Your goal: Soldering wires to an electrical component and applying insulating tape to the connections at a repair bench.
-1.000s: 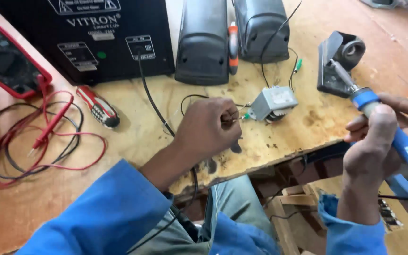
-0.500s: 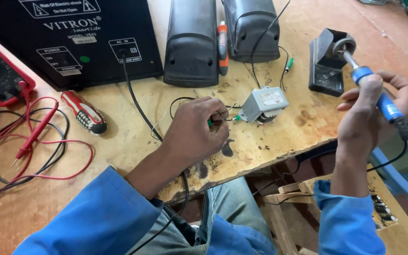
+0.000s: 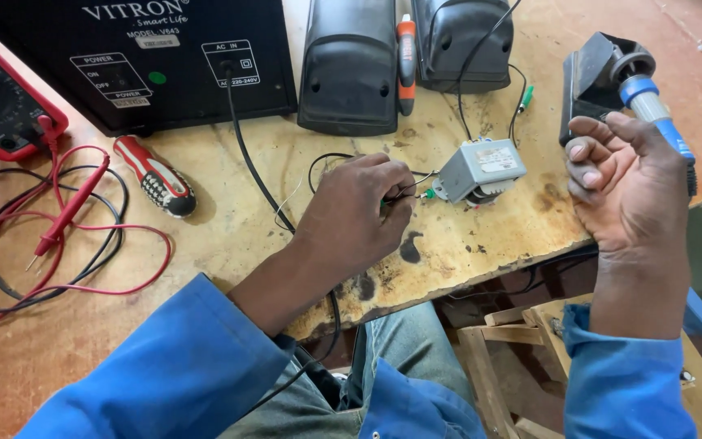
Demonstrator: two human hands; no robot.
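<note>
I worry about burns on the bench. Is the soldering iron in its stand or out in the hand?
In its stand: the soldering iron has its tip in the black stand, and the right hand is open beside it.

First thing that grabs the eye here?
The left hand at centre, pinching thin wires beside a small grey transformer on the scorched wooden bench. At right, the right hand is beside a blue-handled soldering iron resting in its stand. A red multimeter sits far left.
</note>
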